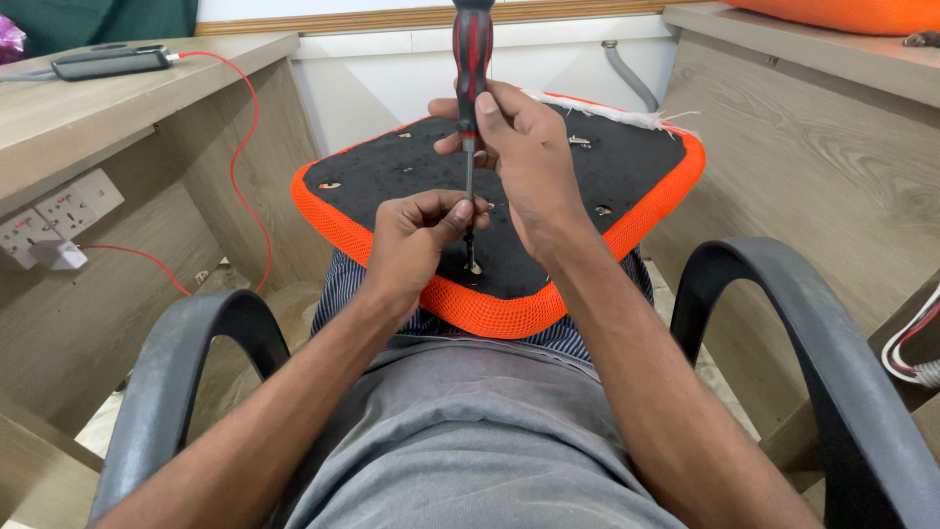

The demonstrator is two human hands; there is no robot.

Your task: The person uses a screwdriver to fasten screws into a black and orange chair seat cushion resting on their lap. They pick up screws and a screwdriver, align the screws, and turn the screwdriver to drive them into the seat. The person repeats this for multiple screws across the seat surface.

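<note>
Grey shirt cloth and two black chair armrests (pixel 186 362) fill the near edge. Just beyond, an orange-rimmed seat cushion (pixel 509 309) lies underside up across the person's lap, its black backing dotted with screw holes. The left hand (pixel 416 240) pinches the steel shaft of a screwdriver (pixel 471 108) near its tip. The right hand (pixel 519 147) grips the red-and-black handle. Its long axis stands nearly upright, tip down on a hole in the backing, handle pointing up and away. A wooden worktop (pixel 108 108) flanks the left, with a red cable (pixel 240 147) and wall sockets (pixel 59 211); another wooden panel stands right.
</note>
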